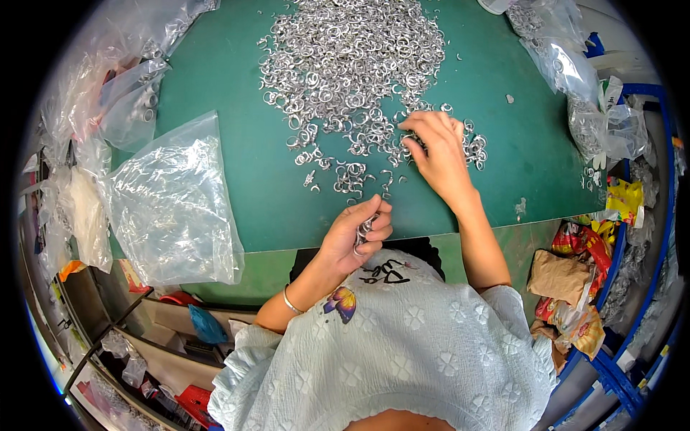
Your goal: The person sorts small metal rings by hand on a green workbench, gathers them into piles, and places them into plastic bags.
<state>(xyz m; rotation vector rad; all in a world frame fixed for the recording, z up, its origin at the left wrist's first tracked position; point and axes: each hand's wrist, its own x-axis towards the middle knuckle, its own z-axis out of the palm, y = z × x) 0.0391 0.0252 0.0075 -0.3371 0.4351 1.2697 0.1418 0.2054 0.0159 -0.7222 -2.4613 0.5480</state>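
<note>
Holding silvery rings point(362, 233), left fingers point(379, 234) near black lettering point(386, 272)

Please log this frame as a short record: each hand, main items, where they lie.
Left hand: curled palm-up, fingers closed around several silver open rings, near the table's front edge
Right hand: palm-down at the near right side of the pile, fingers bent over pieces; whether it grips any is unclear
Main pile: many loose silver open rings, far middle of the table
Small cluster: similar rings, between pile and left hand
Surface: green tabletop
Left side: transparent plastic bag overhanging the front edge
</note>
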